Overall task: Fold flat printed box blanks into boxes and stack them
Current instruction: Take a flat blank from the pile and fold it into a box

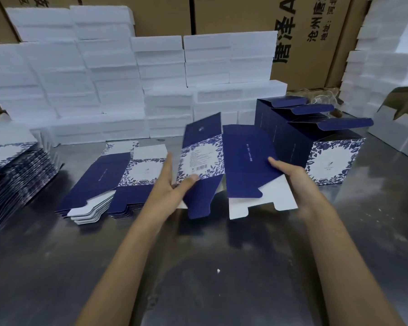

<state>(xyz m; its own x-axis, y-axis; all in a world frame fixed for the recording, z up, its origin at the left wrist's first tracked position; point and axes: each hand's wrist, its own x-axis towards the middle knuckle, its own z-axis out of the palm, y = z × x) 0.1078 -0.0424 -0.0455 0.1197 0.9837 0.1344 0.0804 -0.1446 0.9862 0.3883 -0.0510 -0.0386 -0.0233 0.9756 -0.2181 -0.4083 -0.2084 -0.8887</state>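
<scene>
Box blank (224,165) sits at 12 o'clock, held w/ both hands above table (198,267). Left hand (167,191) pinches its left edge, thumb on top; right hand (292,182) grips the right panel. Risk: uneven squeeze creases panels or bottom flaps snag. Folded boxes (316,142) at 2 o'clock could get knocked.

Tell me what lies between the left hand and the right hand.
Head view: the blue floral printed box blank, half-opened, held by the left hand and right hand.
</scene>
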